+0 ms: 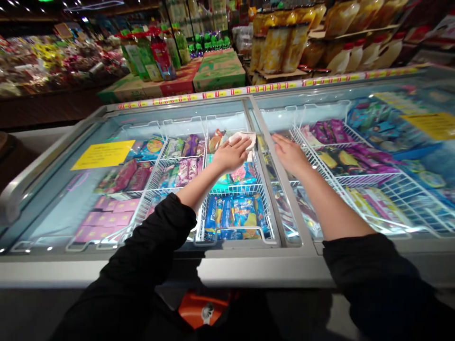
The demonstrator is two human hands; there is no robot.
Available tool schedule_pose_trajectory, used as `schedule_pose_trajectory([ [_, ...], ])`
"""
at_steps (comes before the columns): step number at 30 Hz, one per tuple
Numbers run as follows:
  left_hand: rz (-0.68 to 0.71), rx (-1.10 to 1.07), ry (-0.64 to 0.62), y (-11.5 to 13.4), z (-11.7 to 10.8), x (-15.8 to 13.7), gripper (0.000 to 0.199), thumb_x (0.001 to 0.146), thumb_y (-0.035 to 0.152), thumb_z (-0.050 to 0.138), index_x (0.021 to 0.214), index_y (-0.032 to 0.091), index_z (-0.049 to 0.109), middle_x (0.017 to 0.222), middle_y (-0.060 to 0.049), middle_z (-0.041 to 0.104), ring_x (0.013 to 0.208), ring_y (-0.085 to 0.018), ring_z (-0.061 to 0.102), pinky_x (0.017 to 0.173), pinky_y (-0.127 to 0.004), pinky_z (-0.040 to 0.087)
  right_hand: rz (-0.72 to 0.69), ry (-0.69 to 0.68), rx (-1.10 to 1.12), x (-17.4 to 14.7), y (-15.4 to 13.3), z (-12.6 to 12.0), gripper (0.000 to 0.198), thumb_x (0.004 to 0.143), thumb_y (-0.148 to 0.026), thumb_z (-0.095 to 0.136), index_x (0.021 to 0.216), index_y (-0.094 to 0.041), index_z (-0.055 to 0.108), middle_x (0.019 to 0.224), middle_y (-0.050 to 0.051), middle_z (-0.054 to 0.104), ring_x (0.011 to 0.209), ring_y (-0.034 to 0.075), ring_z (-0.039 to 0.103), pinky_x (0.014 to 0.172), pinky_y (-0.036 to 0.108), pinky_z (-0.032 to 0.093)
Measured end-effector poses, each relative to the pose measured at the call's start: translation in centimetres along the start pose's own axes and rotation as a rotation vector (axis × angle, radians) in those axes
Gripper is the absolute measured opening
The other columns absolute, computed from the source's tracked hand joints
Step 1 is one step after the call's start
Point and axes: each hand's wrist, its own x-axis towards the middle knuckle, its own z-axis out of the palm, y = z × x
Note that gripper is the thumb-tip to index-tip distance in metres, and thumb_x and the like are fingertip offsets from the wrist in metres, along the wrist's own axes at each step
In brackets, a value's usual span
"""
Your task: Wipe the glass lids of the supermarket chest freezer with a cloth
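My left hand point(232, 155) lies flat with its fingers stretched out on a folded white cloth point(250, 137), which is pressed against the glass lid of a chest freezer. Whether it is fabric or paper I cannot tell. To the right, my right hand point(290, 154) rests with extended fingers on the glass by the grey frame point(272, 142) of the sliding lid; it holds nothing. Under the glass, white wire baskets point(269, 213) hold packaged ice creams, among them blue packs point(245, 213) below my left hand.
Yellow notices point(103, 154) are on the glass at left and right. A price strip point(213, 94) runs along the freezer's back edge. Behind it stand bottles point(161, 54) on cartons and stacked jars point(280, 47). Something orange point(202, 308) is below the front edge.
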Motion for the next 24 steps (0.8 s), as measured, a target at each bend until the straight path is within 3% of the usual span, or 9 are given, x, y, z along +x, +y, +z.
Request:
schedule_pose_trajectory([
  [4, -0.038, 0.034, 0.041, 2.9, 0.7, 0.6, 0.064, 0.110, 0.037, 0.022, 0.171, 0.021, 0.025, 0.178, 0.002, 0.020, 0.166, -0.020, 0.019, 0.135, -0.044, 0.016, -0.004, 0.002, -0.037, 0.1, 0.0, 0.4, 0.051, 0.098, -0.018, 0.044, 0.143, -0.011, 0.068, 0.153, 0.016, 0.063, 0.145, 0.028, 0.057, 0.129, 0.049, 0.037],
  [8, 0.118, 0.055, 0.066, 4.9, 1.2, -1.2, 0.063, 0.109, 0.038, 0.024, 0.170, 0.020, 0.027, 0.177, 0.002, 0.024, 0.165, -0.019, 0.022, 0.136, -0.041, 0.015, -0.006, 0.022, -0.024, 0.2, 0.5, 0.4, 0.050, 0.097, -0.019, 0.047, 0.141, -0.018, 0.070, 0.151, 0.010, 0.065, 0.142, 0.028, 0.060, 0.127, 0.050, 0.039],
  [12, 0.213, 0.047, 0.006, 3.8, 0.9, -2.7, 0.063, 0.110, 0.040, 0.022, 0.171, 0.024, 0.025, 0.177, 0.006, 0.024, 0.166, -0.015, 0.018, 0.136, -0.038, 0.011, -0.013, 0.012, -0.021, 0.1, 0.5, 0.2, 0.050, 0.097, -0.019, 0.047, 0.141, -0.017, 0.070, 0.150, 0.011, 0.066, 0.142, 0.030, 0.060, 0.127, 0.052, 0.040],
  [16, 0.090, 0.031, -0.029, 2.4, 0.0, -0.2, 0.064, 0.110, 0.038, 0.021, 0.172, 0.023, 0.021, 0.179, 0.004, 0.019, 0.166, -0.018, 0.016, 0.136, -0.042, 0.014, -0.006, -0.005, -0.034, -0.2, 0.0, 0.1, 0.050, 0.098, -0.018, 0.046, 0.142, -0.016, 0.069, 0.151, 0.012, 0.065, 0.143, 0.031, 0.058, 0.128, 0.051, 0.039],
  [19, 0.004, 0.030, 0.001, 2.7, -0.3, 2.2, 0.065, 0.109, 0.035, 0.020, 0.172, 0.020, 0.022, 0.179, 0.001, 0.018, 0.166, -0.021, 0.017, 0.135, -0.044, 0.016, 0.008, -0.014, -0.044, -0.3, -0.2, 0.1, 0.051, 0.098, -0.019, 0.046, 0.143, -0.017, 0.069, 0.152, 0.012, 0.065, 0.144, 0.031, 0.058, 0.128, 0.051, 0.039],
  [24, 0.023, 0.038, 0.032, 3.5, 0.5, 2.3, 0.064, 0.109, 0.037, 0.021, 0.171, 0.022, 0.024, 0.179, 0.002, 0.020, 0.166, -0.020, 0.018, 0.135, -0.045, 0.016, -0.013, -0.021, -0.053, -0.3, -0.2, 0.1, 0.051, 0.098, -0.019, 0.045, 0.144, -0.016, 0.068, 0.152, 0.012, 0.065, 0.144, 0.031, 0.057, 0.128, 0.051, 0.038],
])
